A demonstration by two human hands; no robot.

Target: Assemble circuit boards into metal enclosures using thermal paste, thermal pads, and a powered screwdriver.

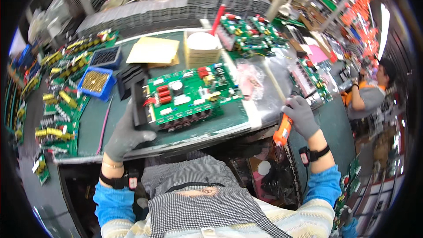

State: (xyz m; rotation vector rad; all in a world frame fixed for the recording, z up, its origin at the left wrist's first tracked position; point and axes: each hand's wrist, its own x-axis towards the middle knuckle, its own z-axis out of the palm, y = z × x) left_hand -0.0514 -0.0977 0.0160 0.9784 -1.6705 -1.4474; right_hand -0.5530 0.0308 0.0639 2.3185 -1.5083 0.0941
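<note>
A green circuit board (pixel 189 94) with red parts and a black finned heat sink (pixel 140 105) along its left edge lies on the green mat in front of me. My left hand (pixel 124 134), in a grey glove, grips the board's left end at the heat sink. My right hand (pixel 300 115), also gloved in grey, holds an orange electric screwdriver (pixel 283 131) off the table's right edge, tip pointing down.
A blue bin of brass parts (pixel 95 81) and several green boards with yellow parts (pixel 57 105) lie to the left. Cardboard sheets (pixel 154 50), a box (pixel 202 49) and more boards (pixel 249 33) sit behind. Another person (pixel 368 97) works at the right.
</note>
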